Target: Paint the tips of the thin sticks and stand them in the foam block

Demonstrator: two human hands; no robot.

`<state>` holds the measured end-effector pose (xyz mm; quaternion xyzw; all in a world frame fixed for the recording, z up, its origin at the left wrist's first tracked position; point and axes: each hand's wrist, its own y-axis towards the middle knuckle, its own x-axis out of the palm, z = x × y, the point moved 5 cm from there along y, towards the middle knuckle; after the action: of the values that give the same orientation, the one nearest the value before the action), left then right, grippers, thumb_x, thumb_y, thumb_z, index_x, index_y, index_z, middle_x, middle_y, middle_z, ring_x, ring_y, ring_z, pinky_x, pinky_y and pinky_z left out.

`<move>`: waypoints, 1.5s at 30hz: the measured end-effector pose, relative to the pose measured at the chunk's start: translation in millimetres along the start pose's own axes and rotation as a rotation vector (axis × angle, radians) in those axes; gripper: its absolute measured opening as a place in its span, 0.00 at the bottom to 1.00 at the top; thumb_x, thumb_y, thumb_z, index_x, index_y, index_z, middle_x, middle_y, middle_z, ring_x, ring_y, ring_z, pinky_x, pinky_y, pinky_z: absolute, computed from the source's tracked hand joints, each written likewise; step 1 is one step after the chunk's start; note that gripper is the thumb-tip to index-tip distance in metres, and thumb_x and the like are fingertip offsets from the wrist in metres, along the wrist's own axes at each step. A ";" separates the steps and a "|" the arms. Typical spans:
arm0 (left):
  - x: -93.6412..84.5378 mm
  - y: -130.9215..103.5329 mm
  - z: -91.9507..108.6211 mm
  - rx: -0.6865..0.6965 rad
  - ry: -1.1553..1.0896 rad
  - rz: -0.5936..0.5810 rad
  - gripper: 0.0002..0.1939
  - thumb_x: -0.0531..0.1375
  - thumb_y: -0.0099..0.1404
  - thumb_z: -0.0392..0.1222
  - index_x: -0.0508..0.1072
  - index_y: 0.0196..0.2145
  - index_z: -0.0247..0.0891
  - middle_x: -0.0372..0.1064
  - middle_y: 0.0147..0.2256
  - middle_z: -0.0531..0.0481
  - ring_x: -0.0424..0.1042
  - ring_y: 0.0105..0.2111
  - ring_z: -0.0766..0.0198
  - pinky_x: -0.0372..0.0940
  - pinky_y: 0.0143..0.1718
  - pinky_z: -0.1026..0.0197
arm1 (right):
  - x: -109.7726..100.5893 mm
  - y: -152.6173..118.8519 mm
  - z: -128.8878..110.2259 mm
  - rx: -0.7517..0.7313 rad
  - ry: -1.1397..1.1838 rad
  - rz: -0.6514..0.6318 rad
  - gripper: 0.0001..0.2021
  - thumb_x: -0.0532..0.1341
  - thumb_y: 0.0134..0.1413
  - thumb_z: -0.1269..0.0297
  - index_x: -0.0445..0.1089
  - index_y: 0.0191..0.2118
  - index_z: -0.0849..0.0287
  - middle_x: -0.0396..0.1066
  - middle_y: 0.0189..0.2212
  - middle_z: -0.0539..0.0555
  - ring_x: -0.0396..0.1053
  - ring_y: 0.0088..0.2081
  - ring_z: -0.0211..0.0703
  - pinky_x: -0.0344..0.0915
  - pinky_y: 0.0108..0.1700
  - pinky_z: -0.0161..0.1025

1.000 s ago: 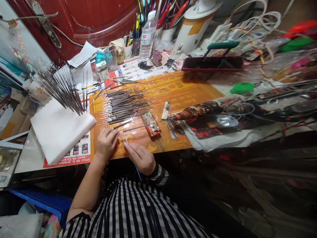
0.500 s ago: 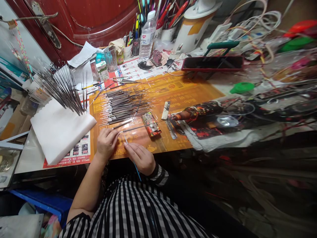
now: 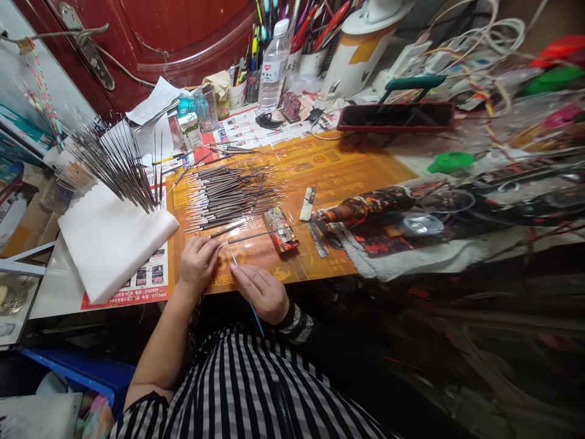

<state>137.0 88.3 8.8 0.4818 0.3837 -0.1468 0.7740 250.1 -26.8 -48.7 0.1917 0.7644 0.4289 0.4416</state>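
Observation:
My left hand (image 3: 197, 263) is closed in a pinch on the pale end of a slim dark rod (image 3: 262, 235), which looks like a fishing float. The rod points right, its thin far end passing over a paint-stained block (image 3: 280, 228). In my right hand (image 3: 262, 294), the fingers are closed round a thin blue-handled paintbrush (image 3: 256, 316). Its tip points up, close beneath the rod near my left fingertips; whether they touch I cannot tell. Just beyond my hands, a pile of similar dark rods (image 3: 228, 194) lies on the orange mat (image 3: 329, 164).
More rods (image 3: 119, 161) stand stuck in a white foam block (image 3: 114, 241) at left. A paint-smeared handled tool (image 3: 370, 202) lies right, by a white cloth (image 3: 388, 263). A phone (image 3: 395, 116), a water bottle (image 3: 273, 70) and brush-filled cups stand behind.
Both hands keep almost the same pose and still hold the rod and paintbrush. The whole view has shifted very slightly.

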 end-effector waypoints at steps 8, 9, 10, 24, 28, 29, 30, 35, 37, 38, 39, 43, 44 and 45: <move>1.8 -1.6 -2.1 -0.007 0.054 -0.007 0.10 0.55 0.73 0.41 0.75 0.39 0.39 0.73 0.34 0.48 0.68 0.35 0.63 0.65 0.40 0.59 | -1.8 -3.7 1.3 -0.046 0.033 0.023 0.29 0.57 0.64 0.77 0.53 0.69 0.67 0.77 0.45 0.64 0.76 0.47 0.51 0.77 0.48 0.46; 0.8 -1.5 -2.0 -0.009 0.067 -0.010 0.10 0.55 0.73 0.41 0.75 0.39 0.39 0.72 0.34 0.48 0.68 0.35 0.63 0.65 0.40 0.59 | -2.0 -4.4 1.7 -0.049 0.036 0.029 0.29 0.57 0.64 0.77 0.54 0.69 0.66 0.77 0.45 0.63 0.76 0.47 0.50 0.77 0.48 0.46; -1.0 -1.1 -2.2 -0.012 0.078 -0.010 0.10 0.55 0.73 0.41 0.75 0.39 0.39 0.72 0.33 0.48 0.68 0.35 0.63 0.65 0.41 0.59 | -2.1 -5.1 2.0 -0.054 0.043 0.032 0.28 0.57 0.64 0.77 0.55 0.69 0.66 0.77 0.46 0.63 0.76 0.47 0.50 0.77 0.49 0.46; -61.9 4.2 -59.7 -0.182 0.210 0.095 0.09 0.53 0.74 0.41 0.73 0.41 0.39 0.73 0.38 0.46 0.73 0.39 0.64 0.67 0.42 0.62 | -6.6 -4.1 -0.4 -0.108 0.078 0.057 0.33 0.59 0.63 0.79 0.51 0.70 0.66 0.78 0.46 0.63 0.77 0.45 0.52 0.78 0.46 0.46; -67.5 6.2 -90.0 -0.316 0.260 0.133 0.08 0.56 0.72 0.41 0.74 0.38 0.40 0.75 0.34 0.49 0.73 0.34 0.65 0.64 0.37 0.64 | -5.5 -4.4 -1.2 -0.125 0.063 0.059 0.33 0.60 0.62 0.79 0.51 0.70 0.68 0.78 0.45 0.64 0.77 0.45 0.53 0.78 0.45 0.47; -66.7 7.4 -95.4 -0.355 0.277 0.130 0.07 0.57 0.71 0.41 0.74 0.37 0.40 0.75 0.33 0.50 0.73 0.32 0.65 0.64 0.35 0.64 | -5.1 -4.8 -1.2 -0.126 0.058 0.059 0.33 0.60 0.62 0.80 0.51 0.70 0.68 0.78 0.45 0.64 0.77 0.45 0.53 0.78 0.45 0.47; -65.7 8.7 -99.7 -0.391 0.293 0.126 0.06 0.58 0.70 0.41 0.74 0.36 0.40 0.75 0.32 0.51 0.73 0.31 0.66 0.63 0.34 0.64 | -4.8 -5.2 -1.2 -0.127 0.054 0.061 0.33 0.60 0.62 0.80 0.51 0.70 0.68 0.78 0.45 0.64 0.77 0.45 0.53 0.78 0.46 0.47; -70.9 10.9 -108.7 -0.515 0.335 0.134 0.04 0.61 0.67 0.38 0.76 0.35 0.41 0.77 0.33 0.52 0.74 0.33 0.64 0.62 0.35 0.64 | -5.3 -4.8 -1.6 -0.135 0.062 0.064 0.33 0.60 0.61 0.80 0.52 0.70 0.70 0.77 0.45 0.65 0.77 0.45 0.53 0.77 0.46 0.47; -80.7 8.8 -113.2 -0.564 0.333 0.164 0.04 0.60 0.66 0.39 0.76 0.35 0.41 0.77 0.34 0.51 0.74 0.34 0.64 0.64 0.37 0.63 | -5.6 -4.2 -1.8 -0.143 0.065 0.057 0.33 0.60 0.61 0.80 0.51 0.70 0.70 0.77 0.45 0.65 0.77 0.46 0.53 0.77 0.47 0.47; -86.2 7.6 -116.4 -0.591 0.329 0.177 0.05 0.60 0.66 0.39 0.77 0.35 0.41 0.77 0.34 0.51 0.74 0.34 0.64 0.64 0.38 0.63 | -5.7 -4.1 -1.9 -0.148 0.064 0.058 0.33 0.60 0.61 0.80 0.51 0.70 0.70 0.78 0.45 0.64 0.77 0.46 0.53 0.77 0.47 0.47; -91.3 6.6 -120.2 -0.618 0.321 0.187 0.05 0.60 0.66 0.39 0.77 0.34 0.41 0.77 0.34 0.51 0.74 0.34 0.64 0.65 0.39 0.63 | -6.0 -4.1 -1.9 -0.154 0.061 0.060 0.33 0.60 0.61 0.79 0.52 0.70 0.70 0.78 0.45 0.64 0.77 0.45 0.53 0.77 0.47 0.46; -102.3 7.7 -136.8 -0.692 0.274 0.192 0.05 0.61 0.65 0.38 0.77 0.33 0.40 0.77 0.34 0.51 0.74 0.35 0.64 0.66 0.41 0.63 | -6.9 -4.8 -1.9 -0.160 0.047 0.073 0.33 0.60 0.62 0.79 0.52 0.70 0.69 0.78 0.43 0.64 0.78 0.44 0.53 0.76 0.45 0.46; -102.4 9.0 -140.6 -0.703 0.264 0.189 0.05 0.61 0.65 0.38 0.77 0.33 0.40 0.77 0.34 0.51 0.74 0.34 0.64 0.66 0.41 0.63 | -7.0 -5.0 -1.9 -0.160 0.046 0.070 0.33 0.60 0.62 0.79 0.51 0.70 0.69 0.78 0.43 0.64 0.78 0.43 0.53 0.76 0.45 0.46; -101.6 10.6 -144.1 -0.710 0.257 0.184 0.04 0.62 0.65 0.37 0.77 0.32 0.39 0.77 0.34 0.51 0.74 0.34 0.64 0.66 0.41 0.63 | -7.1 -5.0 -1.9 -0.158 0.045 0.065 0.33 0.60 0.62 0.79 0.51 0.70 0.68 0.78 0.43 0.63 0.78 0.43 0.52 0.76 0.46 0.45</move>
<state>10.7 202.8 55.4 0.2304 0.4596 0.1266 0.8483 252.8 -35.3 -48.8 0.1712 0.7312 0.5064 0.4239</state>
